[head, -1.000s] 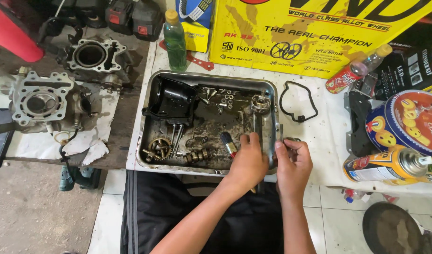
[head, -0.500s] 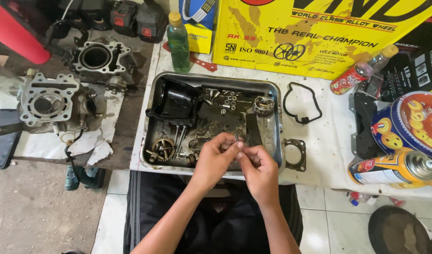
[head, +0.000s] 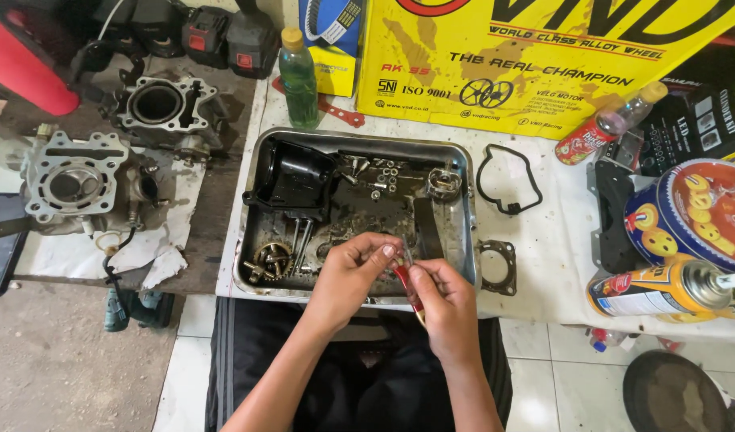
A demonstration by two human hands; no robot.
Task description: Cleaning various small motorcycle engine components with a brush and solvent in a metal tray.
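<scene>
We hold both hands together over the near rim of the metal tray [head: 463, 240]. Our left hand [head: 347, 276] pinches a small thin metal part [head: 406, 250] between closed fingertips, and our right hand [head: 447, 308] closes its grip on a red-handled tool [head: 407, 286], its tip touching that part. Inside the tray, a black cover [head: 299, 176] and loose bolts lie beyond our hands. A flat gasket [head: 495, 266] sits just right of the tray on the white worktop [head: 543, 232]; a spray can [head: 663, 290] lies farther right.
</scene>
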